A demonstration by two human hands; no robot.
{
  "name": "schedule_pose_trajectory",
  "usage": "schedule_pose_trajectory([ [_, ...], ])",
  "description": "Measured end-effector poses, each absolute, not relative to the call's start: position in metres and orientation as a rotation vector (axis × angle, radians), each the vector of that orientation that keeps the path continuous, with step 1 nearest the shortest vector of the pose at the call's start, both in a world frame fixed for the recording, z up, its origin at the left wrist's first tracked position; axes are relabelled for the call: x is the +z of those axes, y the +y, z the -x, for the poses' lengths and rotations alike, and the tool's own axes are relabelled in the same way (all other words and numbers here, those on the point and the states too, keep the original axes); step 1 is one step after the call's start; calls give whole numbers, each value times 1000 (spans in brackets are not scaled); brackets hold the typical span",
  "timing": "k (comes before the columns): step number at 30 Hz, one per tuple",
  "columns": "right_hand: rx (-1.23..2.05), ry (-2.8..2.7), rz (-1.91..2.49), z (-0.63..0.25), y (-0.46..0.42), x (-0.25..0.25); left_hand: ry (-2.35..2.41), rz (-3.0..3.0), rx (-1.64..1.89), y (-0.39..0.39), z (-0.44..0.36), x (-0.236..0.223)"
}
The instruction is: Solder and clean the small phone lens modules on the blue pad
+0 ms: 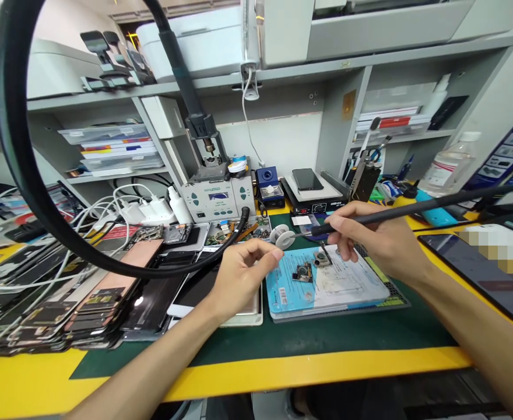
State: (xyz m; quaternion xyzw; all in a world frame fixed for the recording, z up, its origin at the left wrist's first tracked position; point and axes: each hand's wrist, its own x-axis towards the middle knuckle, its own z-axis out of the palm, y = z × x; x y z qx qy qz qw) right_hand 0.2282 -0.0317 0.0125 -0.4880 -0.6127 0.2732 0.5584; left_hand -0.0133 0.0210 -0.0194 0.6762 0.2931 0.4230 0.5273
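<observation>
My left hand (pixel 240 278) is closed, its thumb and fingertips pinching a small white spool of solder wire (pixel 283 238). In my right hand (pixel 376 239) is a soldering iron (pixel 365 218), held like a pen, with its cable running off to the right. The iron's metal tip points left and meets or nearly meets the spool; I cannot tell which. Below the two hands lies a blue and white booklet (pixel 348 291). On it rest a small dark camera-like part (pixel 302 272) and a second metallic part (pixel 322 257).
Stacks of phone screens (pixel 103 297) crowd the left. A hot-air station (pixel 215 198) stands behind, its thick black hose (pixel 9 116) looping across the left side. A soldering-iron stand (pixel 269 188), a dark phone (pixel 308 179), a clear bottle (pixel 453 163) and a large dark tablet (pixel 479 274) are around.
</observation>
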Motion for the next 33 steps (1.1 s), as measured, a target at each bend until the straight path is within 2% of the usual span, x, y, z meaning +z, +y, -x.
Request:
schedule_pose_trajectory([
  [20, 713, -1425, 1249, -232, -22, 3, 676, -1322, 1068, 25, 12, -17],
  [28, 778, -1152, 1118, -235, -16, 0, 713, -1226, 1111, 25, 15, -12],
  [33, 767, -1053, 1098, -232, -17, 7, 715, -1417, 1068, 24, 18, -10],
])
